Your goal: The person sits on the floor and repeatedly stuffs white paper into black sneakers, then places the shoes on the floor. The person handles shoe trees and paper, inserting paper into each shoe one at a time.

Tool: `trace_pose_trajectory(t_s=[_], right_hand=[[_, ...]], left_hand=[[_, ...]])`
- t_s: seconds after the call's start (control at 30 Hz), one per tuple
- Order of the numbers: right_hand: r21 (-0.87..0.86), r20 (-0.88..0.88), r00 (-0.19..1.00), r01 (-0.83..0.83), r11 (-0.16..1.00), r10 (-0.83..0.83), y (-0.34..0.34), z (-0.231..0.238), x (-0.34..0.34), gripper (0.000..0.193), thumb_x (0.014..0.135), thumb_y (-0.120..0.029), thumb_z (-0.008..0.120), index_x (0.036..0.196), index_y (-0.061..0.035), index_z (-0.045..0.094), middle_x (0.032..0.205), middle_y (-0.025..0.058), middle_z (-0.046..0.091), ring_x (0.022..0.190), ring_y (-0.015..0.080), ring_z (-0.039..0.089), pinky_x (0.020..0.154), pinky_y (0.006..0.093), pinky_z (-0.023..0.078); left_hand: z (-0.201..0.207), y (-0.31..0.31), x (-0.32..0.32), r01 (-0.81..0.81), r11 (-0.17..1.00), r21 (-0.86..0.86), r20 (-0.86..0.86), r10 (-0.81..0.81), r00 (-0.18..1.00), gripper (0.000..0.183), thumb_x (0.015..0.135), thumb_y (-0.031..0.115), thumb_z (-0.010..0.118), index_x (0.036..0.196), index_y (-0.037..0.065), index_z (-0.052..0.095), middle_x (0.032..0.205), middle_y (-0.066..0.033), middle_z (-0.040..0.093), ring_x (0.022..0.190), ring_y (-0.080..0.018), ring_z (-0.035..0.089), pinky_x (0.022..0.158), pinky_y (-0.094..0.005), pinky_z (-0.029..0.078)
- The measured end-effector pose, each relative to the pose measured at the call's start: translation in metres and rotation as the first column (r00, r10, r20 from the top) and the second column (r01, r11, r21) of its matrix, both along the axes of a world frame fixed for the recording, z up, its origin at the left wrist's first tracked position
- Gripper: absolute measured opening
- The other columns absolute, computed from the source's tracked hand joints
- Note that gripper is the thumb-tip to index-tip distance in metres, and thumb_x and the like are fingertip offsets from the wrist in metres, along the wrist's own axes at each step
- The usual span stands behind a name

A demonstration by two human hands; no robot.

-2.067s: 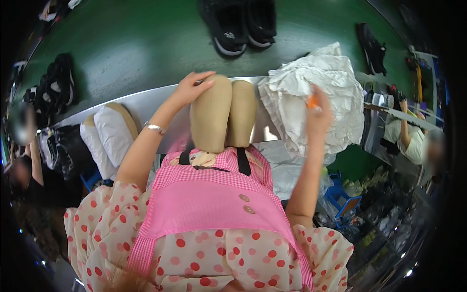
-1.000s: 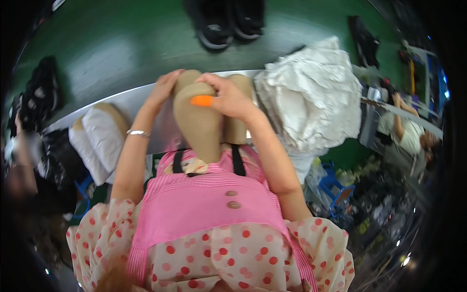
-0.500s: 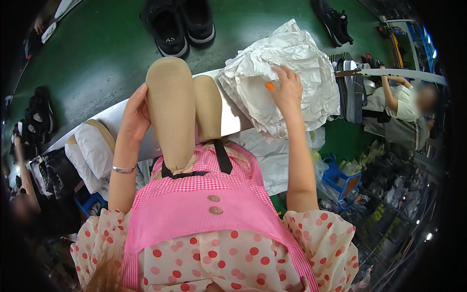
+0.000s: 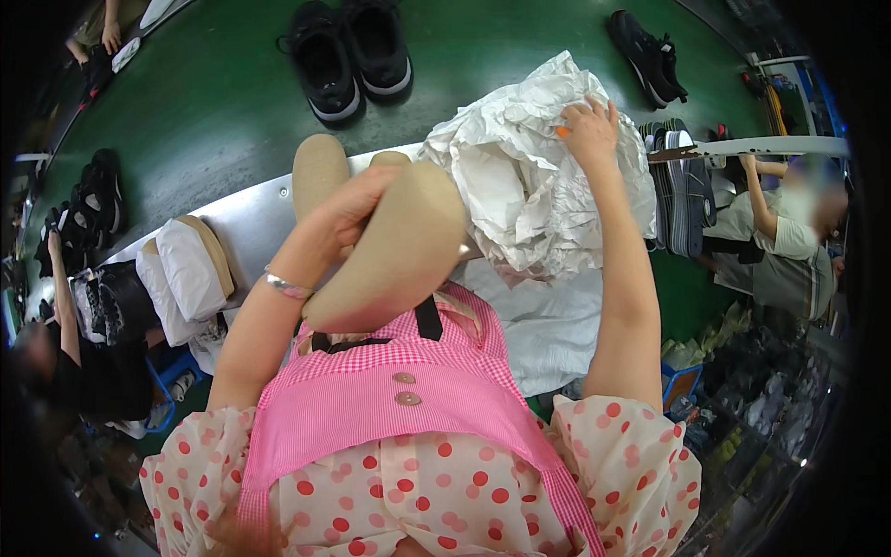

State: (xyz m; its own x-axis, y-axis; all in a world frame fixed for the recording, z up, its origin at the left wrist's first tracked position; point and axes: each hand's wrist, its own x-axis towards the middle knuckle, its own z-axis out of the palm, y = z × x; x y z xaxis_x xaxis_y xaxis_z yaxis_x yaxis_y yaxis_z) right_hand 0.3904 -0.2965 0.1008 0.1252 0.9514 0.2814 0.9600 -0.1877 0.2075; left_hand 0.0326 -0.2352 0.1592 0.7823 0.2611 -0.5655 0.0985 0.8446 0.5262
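A beige insole is tilted in the grasp of my left hand, held over my lap; the fingertips are partly hidden behind it. Another beige insole stands behind my left hand, and the top of one more beige piece shows beyond the held one. On the right, my right hand, with an orange cover on its thumb, has its fingers bent onto the top of a pile of crumpled white paper and grips the sheet there.
Black shoes stand on the green work surface ahead, with another black pair at far right. Stacked striped soles stand right of the paper. White-wrapped bundles lie at left. Other people work on both sides.
My left hand has swung the insole to the right and tilted it, uncovering another behind. My right hand has moved farther and rightward onto the paper, which is more rumpled.
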Motion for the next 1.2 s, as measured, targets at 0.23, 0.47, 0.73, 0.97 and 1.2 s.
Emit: trace_pose_trajectory(t_s=[0.23, 0.47, 0.73, 0.97, 1.2], right_hand=[[-0.048, -0.140, 0.981, -0.144, 0.988, 0.136, -0.021, 0.122, -0.029, 0.024, 0.083, -0.023, 0.066, 0.101, -0.0081, 0.060, 0.087, 0.0118, 0.066, 0.085, 0.0311, 0.062, 0.088, 0.0392, 0.044], [0.062, -0.470, 0.866, -0.159, 0.985, 0.169, -0.031, 0.195, -0.057, 0.027, 0.085, -0.028, 0.066, 0.098, -0.0043, 0.060, 0.074, 0.0143, 0.063, 0.068, 0.0324, 0.059, 0.063, 0.0374, 0.047], [0.069, -0.848, 0.520, -0.085, 0.994, 0.103, -0.040, 0.230, -0.025, 0.018, 0.085, -0.015, 0.065, 0.098, -0.0046, 0.070, 0.082, -0.0033, 0.065, 0.076, 0.0053, 0.055, 0.075, 0.0182, 0.042], [0.239, -0.626, 0.763, -0.010, 0.971, 0.162, -0.009, 0.245, -0.049, 0.019, 0.083, -0.012, 0.066, 0.100, -0.0042, 0.070, 0.081, 0.0044, 0.069, 0.073, 0.0068, 0.059, 0.069, 0.0216, 0.046], [0.307, -0.280, 0.883, -0.290, 0.907, 0.377, 0.013, 0.232, -0.123, 0.021, 0.081, -0.014, 0.069, 0.101, -0.0084, 0.069, 0.084, 0.0095, 0.068, 0.066, 0.0200, 0.065, 0.062, 0.0264, 0.049]], left_hand=[[0.006, -0.003, 0.069, 0.106, 0.994, -0.008, -0.145, -0.106, 0.984, 0.050, 0.088, 0.053, 0.060, 0.100, 0.005, 0.065, 0.089, -0.0032, 0.067, 0.077, -0.0123, 0.064, 0.067, -0.0268, 0.054], [0.006, 0.034, 0.063, -0.138, 0.990, -0.037, 0.132, 0.142, 0.981, 0.024, 0.090, 0.021, 0.064, 0.103, 0.001, 0.064, 0.091, -0.0069, 0.069, 0.075, -0.0139, 0.067, 0.067, -0.0280, 0.055], [0.039, 0.105, -0.018, -0.193, 0.822, 0.536, 0.113, 0.157, 0.981, 0.021, 0.091, 0.022, 0.064, 0.099, 0.003, 0.068, 0.085, -0.0011, 0.067, 0.072, -0.0066, 0.062, 0.062, -0.0217, 0.051], [0.031, 0.091, -0.067, -0.491, 0.848, 0.198, -0.069, 0.512, 0.856, 0.045, 0.096, 0.038, 0.048, 0.120, 0.002, 0.058, 0.108, -0.0138, 0.067, 0.091, -0.0257, 0.068, 0.082, -0.0420, 0.057], [0.028, -0.028, -0.062, -0.459, 0.887, 0.043, 0.160, 0.448, 0.880, 0.062, 0.093, 0.056, 0.044, 0.130, 0.006, 0.051, 0.126, -0.0092, 0.058, 0.110, -0.0207, 0.061, 0.094, -0.0392, 0.049]])
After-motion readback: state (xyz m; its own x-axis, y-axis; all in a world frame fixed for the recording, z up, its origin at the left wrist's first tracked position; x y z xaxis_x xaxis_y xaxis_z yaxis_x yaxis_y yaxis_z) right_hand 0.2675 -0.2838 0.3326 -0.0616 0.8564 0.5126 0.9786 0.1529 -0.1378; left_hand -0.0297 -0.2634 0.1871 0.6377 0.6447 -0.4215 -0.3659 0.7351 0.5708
